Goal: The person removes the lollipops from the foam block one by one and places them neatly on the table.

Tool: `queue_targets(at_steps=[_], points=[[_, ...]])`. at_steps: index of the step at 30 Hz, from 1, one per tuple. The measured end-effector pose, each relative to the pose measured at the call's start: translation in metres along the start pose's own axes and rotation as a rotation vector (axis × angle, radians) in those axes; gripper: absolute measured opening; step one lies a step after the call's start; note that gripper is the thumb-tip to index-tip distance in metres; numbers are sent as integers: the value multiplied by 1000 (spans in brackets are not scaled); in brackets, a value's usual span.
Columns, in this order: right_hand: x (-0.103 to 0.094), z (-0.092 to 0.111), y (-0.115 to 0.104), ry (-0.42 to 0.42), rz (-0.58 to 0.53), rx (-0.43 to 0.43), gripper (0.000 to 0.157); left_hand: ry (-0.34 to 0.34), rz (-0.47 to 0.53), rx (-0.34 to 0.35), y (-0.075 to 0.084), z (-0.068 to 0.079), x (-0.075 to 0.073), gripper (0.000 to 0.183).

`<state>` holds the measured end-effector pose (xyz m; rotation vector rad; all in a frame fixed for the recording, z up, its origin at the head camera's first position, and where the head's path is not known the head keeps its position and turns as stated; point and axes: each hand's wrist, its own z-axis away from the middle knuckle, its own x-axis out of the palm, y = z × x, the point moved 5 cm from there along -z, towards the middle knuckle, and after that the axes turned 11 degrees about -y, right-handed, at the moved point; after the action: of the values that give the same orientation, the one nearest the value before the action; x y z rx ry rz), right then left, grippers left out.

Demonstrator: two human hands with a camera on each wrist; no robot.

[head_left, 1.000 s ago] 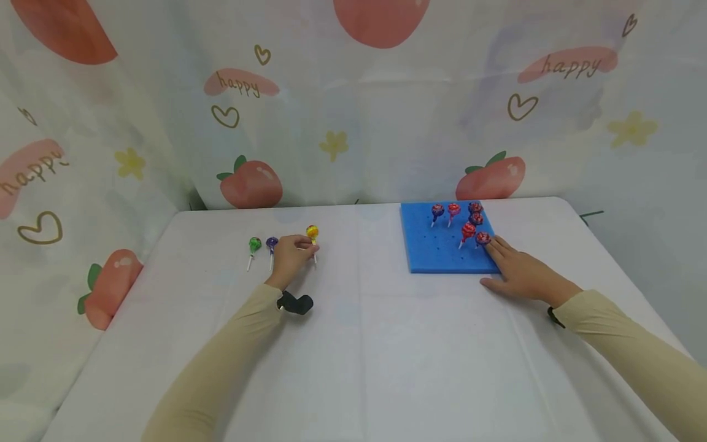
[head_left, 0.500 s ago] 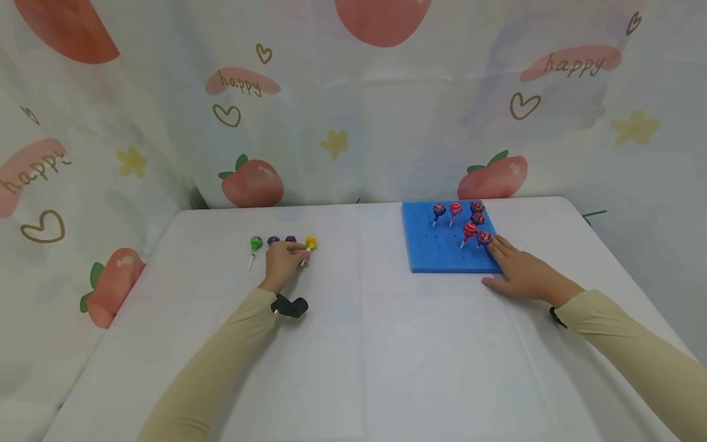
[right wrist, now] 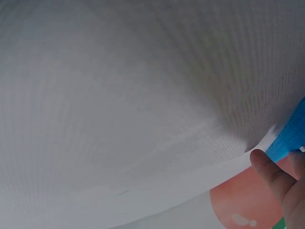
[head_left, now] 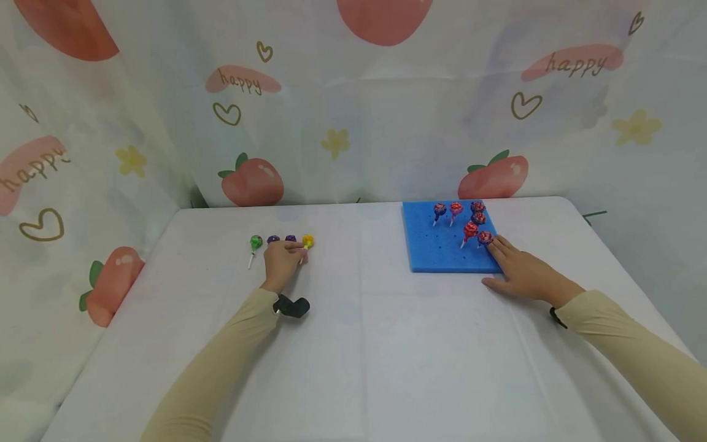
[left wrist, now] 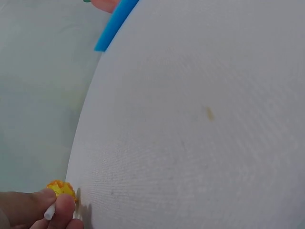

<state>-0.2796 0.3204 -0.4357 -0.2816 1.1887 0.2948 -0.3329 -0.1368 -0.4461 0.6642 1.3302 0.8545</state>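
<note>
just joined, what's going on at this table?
A person's left hand pinches a yellow lollipop by its stick on the left side of the white table. To its left are a green lollipop and two purple lollipops, the purple ones partly hidden by the hand. The right hand rests at the right edge of a blue board that bears six lollipops.

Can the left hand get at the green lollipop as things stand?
Probably yes for reach: the green lollipop lies uncovered just left of the left hand. But that hand pinches the yellow lollipop, so it would likely need freeing first.
</note>
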Motion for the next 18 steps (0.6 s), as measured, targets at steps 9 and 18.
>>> queue_targets(at_steps=[9, 18], points=[[1, -1, 1, -8, -4, 6, 86, 9, -75, 19, 4, 1, 2, 17], [1, -1, 1, -4, 7, 0, 85, -50, -136, 21, 6, -1, 4, 16]])
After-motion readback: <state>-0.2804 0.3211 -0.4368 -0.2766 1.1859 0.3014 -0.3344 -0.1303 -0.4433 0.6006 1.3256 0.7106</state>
